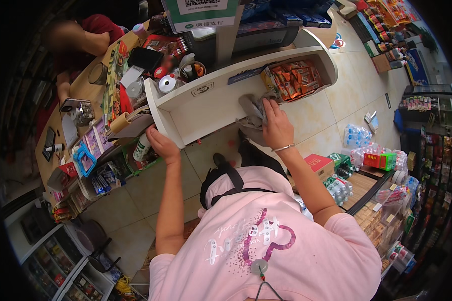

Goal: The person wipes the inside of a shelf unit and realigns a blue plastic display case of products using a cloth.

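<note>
My right hand (278, 126) presses a crumpled grey cloth (253, 113) against the front edge of a white counter shelf (207, 109). Just beyond the cloth, an open box of orange snack packets (295, 81) stands at the shelf's right end. At the shelf's left end, my left hand (164, 145) rests by the rounded side panel, its fingers partly hidden at the edge; whether it grips the panel cannot be told. A white bottle with a green label (141, 148) stands close beside that hand, on a lower shelf.
A person in a red top (98, 32) sits behind the wooden counter (83, 86), holding a phone (75, 103). Jars (135, 89) and a black device (145, 58) lie on the counter. Packs of bottles (337, 188) and a red carton (319, 165) stand at right. A payment sign (201, 19) rises behind the shelf.
</note>
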